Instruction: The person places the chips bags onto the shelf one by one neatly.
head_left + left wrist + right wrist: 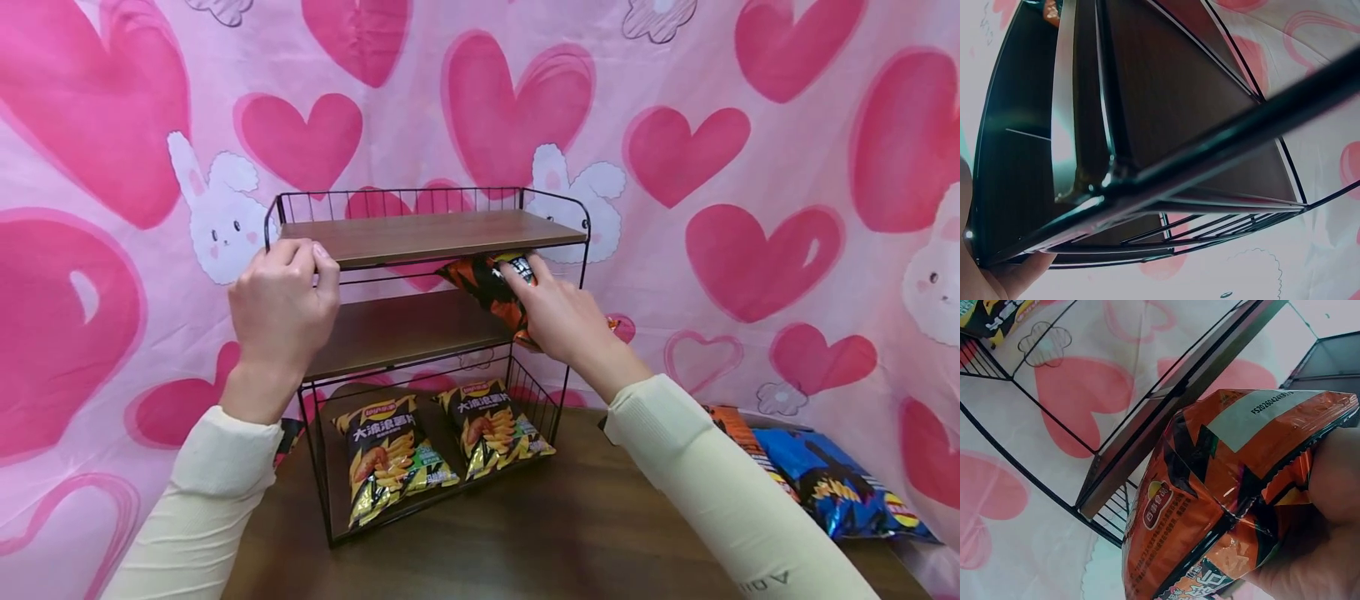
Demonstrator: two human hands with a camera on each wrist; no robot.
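Observation:
A three-tier shelf rack with black wire sides and brown boards stands ahead in the head view. My left hand grips the rack at its front left upper corner; in the left wrist view, fingers show beside the black frame. My right hand holds an orange and black bag of chips at the right part of the middle shelf, below the top board. In the right wrist view, that chip bag is tilted and partly covered by the hand.
Two black and gold chip bags lean side by side on the bottom tier. Blue and orange chip bags lie on the wooden table at right. Behind the left wrist, a dark bag partly shows. A pink heart-patterned cloth hangs behind.

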